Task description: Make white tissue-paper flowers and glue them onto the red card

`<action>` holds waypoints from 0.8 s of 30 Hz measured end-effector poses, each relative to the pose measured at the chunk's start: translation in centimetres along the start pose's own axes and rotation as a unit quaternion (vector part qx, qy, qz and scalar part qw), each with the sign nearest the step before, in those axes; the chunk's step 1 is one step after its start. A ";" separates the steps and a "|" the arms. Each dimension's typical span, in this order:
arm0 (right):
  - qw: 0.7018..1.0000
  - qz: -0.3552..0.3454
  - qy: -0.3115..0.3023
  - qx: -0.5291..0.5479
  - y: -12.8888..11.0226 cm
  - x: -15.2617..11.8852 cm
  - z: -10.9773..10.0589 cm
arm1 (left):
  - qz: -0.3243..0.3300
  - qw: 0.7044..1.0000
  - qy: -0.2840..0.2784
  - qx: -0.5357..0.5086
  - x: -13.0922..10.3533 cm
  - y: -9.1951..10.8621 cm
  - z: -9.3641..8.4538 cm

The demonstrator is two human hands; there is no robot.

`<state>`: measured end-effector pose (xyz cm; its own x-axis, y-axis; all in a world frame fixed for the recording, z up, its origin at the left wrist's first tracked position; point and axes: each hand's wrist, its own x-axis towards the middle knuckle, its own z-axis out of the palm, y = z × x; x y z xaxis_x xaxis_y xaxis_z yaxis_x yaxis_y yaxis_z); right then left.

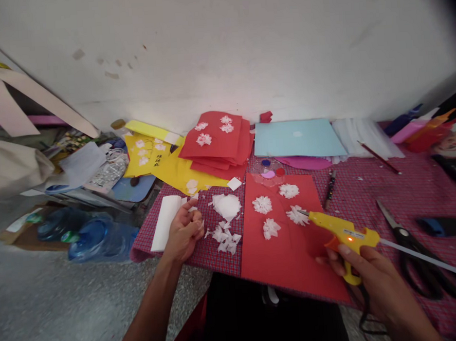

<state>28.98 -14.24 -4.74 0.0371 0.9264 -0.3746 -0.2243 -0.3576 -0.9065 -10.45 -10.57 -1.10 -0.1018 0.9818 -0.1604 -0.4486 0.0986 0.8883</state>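
Note:
My right hand [367,270] grips a yellow hot glue gun [343,230], its orange light lit and a long glue stick [426,258] sticking out of the back. The metal nozzle touches or hovers just over the right one of several white paper flowers [261,205] on a red sheet of paper [287,259]. My left hand [186,229] is held with curled fingers beside a folded white paper [165,223]; whether a small scrap is in it I cannot make out. Close to it lie white paper pieces [225,238] and a rounder white stack [228,206].
Black scissors [406,242] lie at the right, near a marker [330,189] and a pencil [379,157]. Behind are stacked red cards [214,140], yellow cards [144,155] and a light blue sheet [299,138]. Water bottles [101,239] stand on the floor at left.

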 end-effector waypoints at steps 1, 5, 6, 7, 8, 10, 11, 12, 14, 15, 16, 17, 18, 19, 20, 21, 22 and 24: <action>1.000 0.001 0.000 -0.002 0.0 0.0 0.0 | 0.000 1.000 0.001 0.005 0.0 0.0 -0.1; 1.000 0.001 0.006 -0.001 -0.2 -0.1 0.3 | 0.004 1.000 0.007 0.007 0.1 0.0 -0.2; 1.000 0.001 0.011 0.000 -0.3 -0.1 0.3 | 0.005 1.000 0.010 0.003 0.1 0.0 -0.2; 1.000 0.004 0.015 0.002 -0.3 -0.1 0.4 | 0.007 1.000 0.013 -0.002 0.1 0.0 -0.1; 1.000 0.006 0.018 0.005 -0.3 -0.1 0.5 | 0.007 1.000 0.016 -0.006 0.1 0.0 -0.1; 1.000 0.008 0.016 0.008 -0.4 -0.1 0.5 | 0.006 1.000 0.019 -0.014 0.1 0.0 0.0; 1.000 0.008 0.015 0.008 -0.4 -0.1 0.5 | 0.006 1.000 0.021 -0.017 0.1 0.0 0.1; 1.000 0.007 0.014 0.008 -0.4 -0.1 0.5 | 0.006 1.000 0.022 -0.020 0.1 0.0 0.1; 1.000 0.006 0.015 0.009 -0.3 -0.1 0.5 | 0.008 0.999 0.025 -0.027 0.2 0.0 0.1; 1.000 0.007 0.015 0.009 -0.2 -0.1 0.4 | 0.012 0.999 0.027 -0.031 0.3 0.0 0.1; 1.000 0.008 0.015 0.009 -0.2 -0.1 0.4 | 0.015 0.999 0.028 -0.034 0.4 0.0 0.1; 1.000 0.009 0.014 0.009 -0.1 -0.1 0.3 | 0.018 0.999 0.029 -0.036 0.4 -0.1 0.1; 1.000 0.011 0.013 0.009 -0.1 -0.1 0.2 | 0.020 0.999 0.030 -0.038 0.5 -0.1 0.1; 1.000 0.012 0.011 0.009 0.0 -0.1 0.1 | 0.021 0.999 0.030 -0.038 0.5 -0.2 0.0; 1.000 0.012 0.010 0.009 0.0 0.0 0.0 | 0.021 0.999 0.029 -0.037 0.6 -0.2 0.0; 1.000 0.011 0.006 0.008 0.1 0.0 -0.1 | 0.020 0.999 0.029 -0.036 0.6 -0.3 -0.1; 1.000 0.011 0.003 0.007 0.1 0.0 -0.1 | 0.019 0.999 0.028 -0.034 0.6 -0.3 -0.1; 1.000 0.008 0.001 0.004 0.0 0.0 -0.1 | 0.015 0.999 0.028 -0.030 0.6 -0.3 -0.2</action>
<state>29.08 -14.27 -4.81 0.0346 0.9204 -0.3895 -0.2324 -0.3716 -0.8988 -10.59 -10.02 -1.51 -0.1637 0.9735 -0.1595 -0.4967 0.0583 0.8659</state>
